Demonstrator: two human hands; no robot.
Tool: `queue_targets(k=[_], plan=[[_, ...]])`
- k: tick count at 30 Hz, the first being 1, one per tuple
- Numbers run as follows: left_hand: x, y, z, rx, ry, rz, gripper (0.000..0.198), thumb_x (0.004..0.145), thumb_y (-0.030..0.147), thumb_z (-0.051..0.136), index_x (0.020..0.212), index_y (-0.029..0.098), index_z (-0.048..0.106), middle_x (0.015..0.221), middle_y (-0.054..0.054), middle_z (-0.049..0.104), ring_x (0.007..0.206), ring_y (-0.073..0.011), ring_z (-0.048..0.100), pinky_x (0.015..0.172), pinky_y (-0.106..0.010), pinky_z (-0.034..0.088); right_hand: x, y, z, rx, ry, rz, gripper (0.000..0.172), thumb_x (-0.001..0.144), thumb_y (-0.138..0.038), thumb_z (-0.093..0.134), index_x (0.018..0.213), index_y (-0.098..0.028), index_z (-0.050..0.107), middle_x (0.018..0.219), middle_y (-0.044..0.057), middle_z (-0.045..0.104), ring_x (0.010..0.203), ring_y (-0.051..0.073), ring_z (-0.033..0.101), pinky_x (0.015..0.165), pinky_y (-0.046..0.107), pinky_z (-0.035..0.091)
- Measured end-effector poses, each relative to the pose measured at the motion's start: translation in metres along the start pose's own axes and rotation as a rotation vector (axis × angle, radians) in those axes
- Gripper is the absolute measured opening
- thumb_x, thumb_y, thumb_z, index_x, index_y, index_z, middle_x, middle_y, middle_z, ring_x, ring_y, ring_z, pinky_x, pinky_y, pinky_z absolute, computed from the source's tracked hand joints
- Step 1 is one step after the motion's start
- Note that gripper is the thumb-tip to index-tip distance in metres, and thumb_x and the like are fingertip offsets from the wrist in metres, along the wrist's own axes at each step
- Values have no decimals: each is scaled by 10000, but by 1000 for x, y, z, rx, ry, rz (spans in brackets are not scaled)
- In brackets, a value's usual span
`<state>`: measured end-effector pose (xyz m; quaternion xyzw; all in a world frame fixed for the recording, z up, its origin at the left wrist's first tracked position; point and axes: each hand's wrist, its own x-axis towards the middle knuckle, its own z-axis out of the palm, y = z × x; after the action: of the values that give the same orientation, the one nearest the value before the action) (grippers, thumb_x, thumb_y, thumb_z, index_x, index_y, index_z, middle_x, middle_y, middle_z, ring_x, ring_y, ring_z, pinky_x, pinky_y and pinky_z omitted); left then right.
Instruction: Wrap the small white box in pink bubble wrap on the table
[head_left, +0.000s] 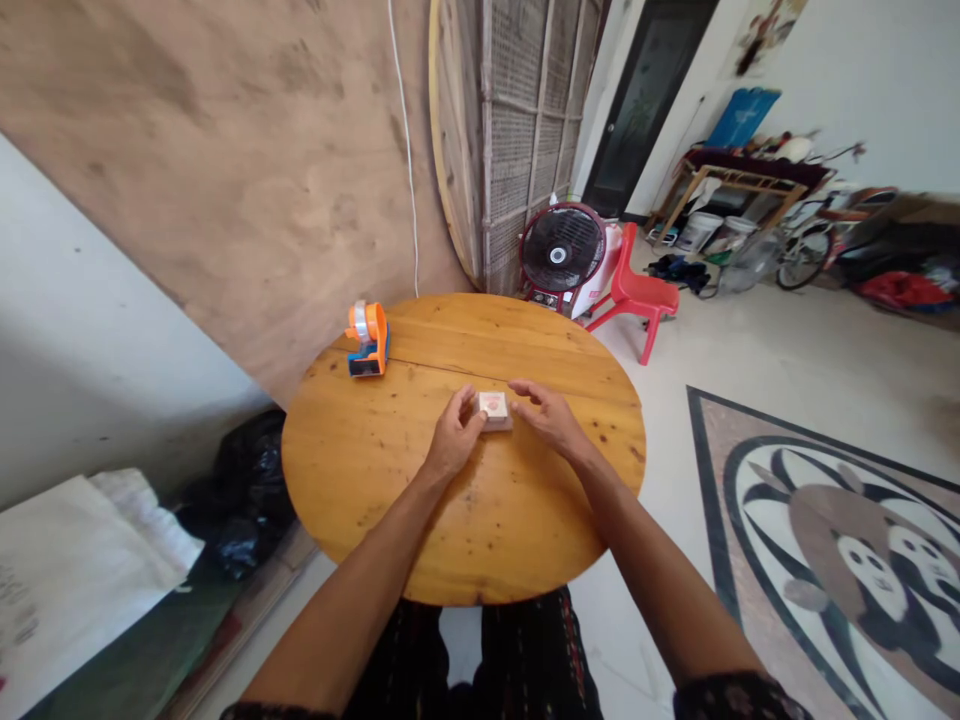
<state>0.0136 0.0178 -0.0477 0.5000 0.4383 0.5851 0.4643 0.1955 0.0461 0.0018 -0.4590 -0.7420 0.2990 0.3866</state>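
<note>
A small white box (493,405) with a reddish print on top lies near the middle of the round wooden table (480,530). It seems to rest on another flat, pale piece (498,426), whose kind I cannot make out. My left hand (456,430) is at the box's left side, with its thumb at the near left corner and its fingers curled along the far left edge. Just right of the box, my right hand (546,412) is held apart from it, fingers spread and holding nothing.
An orange and blue tape dispenser (367,340) stands at the table's far left edge, by the wooden panel. Beyond the table are a dark red fan (562,250) and a red plastic chair (637,290). Black bags (251,485) lie left of the table.
</note>
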Motion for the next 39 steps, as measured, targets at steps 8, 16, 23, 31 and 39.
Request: queue_targets(k=[8,16,23,31,39], plan=[[-1,-1,0,94,18,20,520,839,319,605,1308,131,482,1330,-150,538,1238,-252,520,1088,-407,384,39,1,2,-34,-227,12,347,744,-300,675,1060,-158,685,1112,105,681,1035,232,617,889,366,468],[-3,1,2,97,32,-11,542,792,292,653,1305,180,519,1305,-125,558,1238,-286,505,1112,-444,338,47,13,24,251,-195,142,193,726,-335,639,768,-159,705,764,28,701,670,158,618,626,259,466],[-3,-1,4,137,27,-10,510,824,277,606,1309,164,496,1309,-139,550,1214,-267,525,1094,-439,360,45,15,28,301,-104,106,196,740,-348,623,751,-165,694,713,14,669,630,140,582,598,242,450],[-5,8,6,159,5,1,698,763,263,680,1392,142,403,1395,-166,471,1286,-300,465,1119,-453,334,39,1,24,410,-26,121,250,764,-412,646,780,-166,690,734,22,673,647,147,588,610,254,460],[-10,17,7,209,-96,34,893,648,96,625,1469,128,274,1455,-169,401,1338,-317,400,1148,-450,278,31,-13,9,492,87,-34,209,790,-403,667,763,-196,690,1001,59,693,997,208,618,939,352,444]])
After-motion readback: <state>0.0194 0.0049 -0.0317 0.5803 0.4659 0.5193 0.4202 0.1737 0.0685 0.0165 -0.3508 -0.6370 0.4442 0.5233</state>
